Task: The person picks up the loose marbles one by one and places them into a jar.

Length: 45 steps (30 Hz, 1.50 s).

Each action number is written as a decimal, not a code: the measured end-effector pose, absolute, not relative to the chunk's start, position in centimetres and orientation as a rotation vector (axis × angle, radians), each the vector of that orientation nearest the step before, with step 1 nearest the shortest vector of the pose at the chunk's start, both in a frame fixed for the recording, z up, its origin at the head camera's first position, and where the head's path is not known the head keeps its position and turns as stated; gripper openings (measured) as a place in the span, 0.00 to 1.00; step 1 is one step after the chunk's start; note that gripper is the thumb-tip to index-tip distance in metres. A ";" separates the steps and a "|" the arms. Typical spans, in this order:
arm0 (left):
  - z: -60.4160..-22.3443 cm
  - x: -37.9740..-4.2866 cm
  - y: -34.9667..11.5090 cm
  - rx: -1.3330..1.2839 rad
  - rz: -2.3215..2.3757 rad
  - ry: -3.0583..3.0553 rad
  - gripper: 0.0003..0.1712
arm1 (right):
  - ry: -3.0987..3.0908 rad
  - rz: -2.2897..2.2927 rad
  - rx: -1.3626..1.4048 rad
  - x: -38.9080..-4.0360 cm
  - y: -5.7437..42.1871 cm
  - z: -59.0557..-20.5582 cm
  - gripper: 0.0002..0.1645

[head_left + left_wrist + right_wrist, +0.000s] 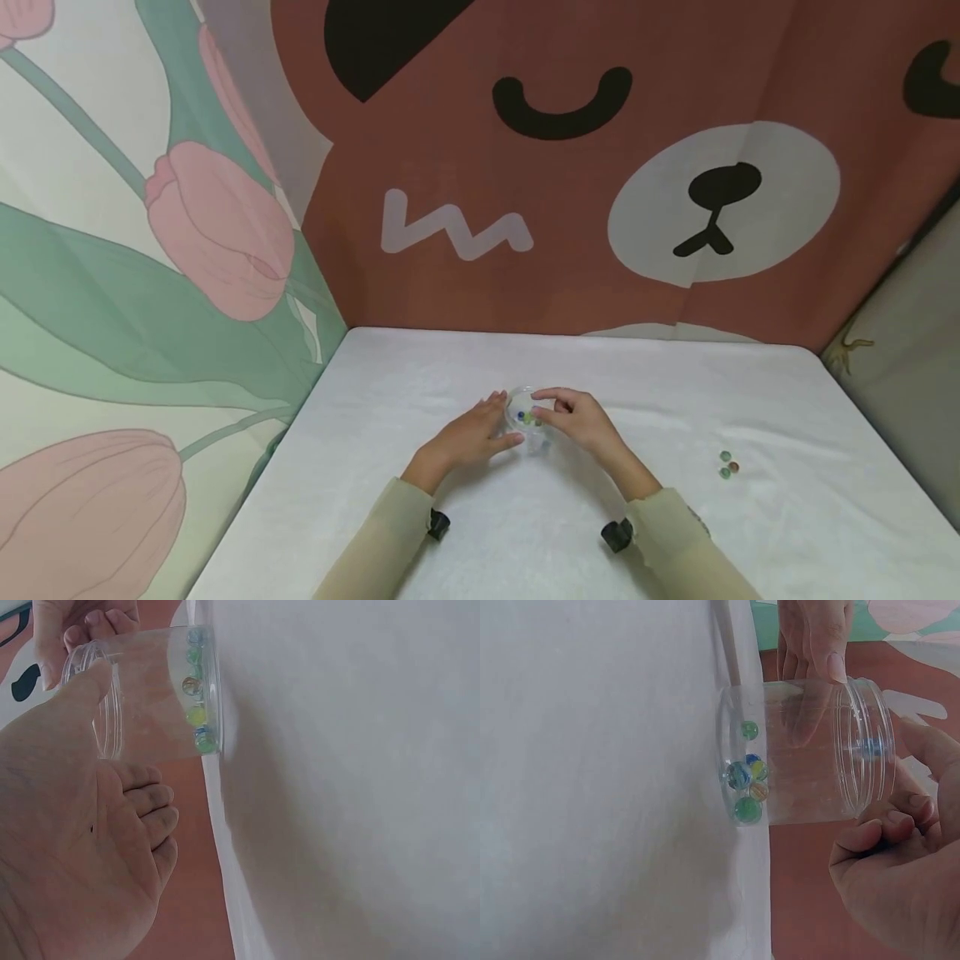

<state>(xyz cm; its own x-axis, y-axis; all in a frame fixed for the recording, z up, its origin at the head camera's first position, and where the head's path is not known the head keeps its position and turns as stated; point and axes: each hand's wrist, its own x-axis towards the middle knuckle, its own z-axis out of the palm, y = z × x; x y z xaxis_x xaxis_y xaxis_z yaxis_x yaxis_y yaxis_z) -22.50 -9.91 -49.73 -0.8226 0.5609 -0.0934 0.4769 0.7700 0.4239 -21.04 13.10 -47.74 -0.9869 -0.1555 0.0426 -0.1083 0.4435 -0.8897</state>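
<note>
A clear plastic jar (806, 754) stands upright on the white cloth, with several glass marbles (748, 808) on its bottom. My left hand (471, 432) holds the jar from the left, thumb at the ridged neck on the near side and fingers round the far side. Over the mouth is my right hand (581, 425), index finger and thumb stretched out and parted, the other fingers curled in. Within the neck a blue marble (870, 746) shows through the plastic, apart from the fingertips in the right wrist view.
Three loose marbles (728, 465), two greenish and one reddish-brown, lie together on the table (780, 400) to the right. A brown bear-print backdrop (465, 292) rises behind the table's far edge, and a tulip-print cloth (225, 350) hangs along the left side.
</note>
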 end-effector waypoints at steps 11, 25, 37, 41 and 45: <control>-49.5 -22.6 -9.7 0.834 0.562 2.766 0.53 | 2.621 -1.589 -0.229 -20.4 15.1 -47.1 0.23; -49.5 -22.6 -9.6 0.842 0.562 2.759 0.53 | 2.608 -1.536 -0.202 -18.1 21.5 -46.2 0.25; -49.6 -22.4 -10.0 0.775 0.570 2.749 0.54 | 2.595 -1.518 -0.151 -16.3 27.4 -46.4 0.33; -49.5 -22.2 -9.9 0.770 0.576 2.747 0.54 | 2.599 -1.503 -0.147 -15.9 28.4 -46.7 0.33; -49.5 -22.3 -9.9 0.770 0.572 2.746 0.55 | 2.621 -1.451 -0.119 -15.6 29.1 -46.6 0.33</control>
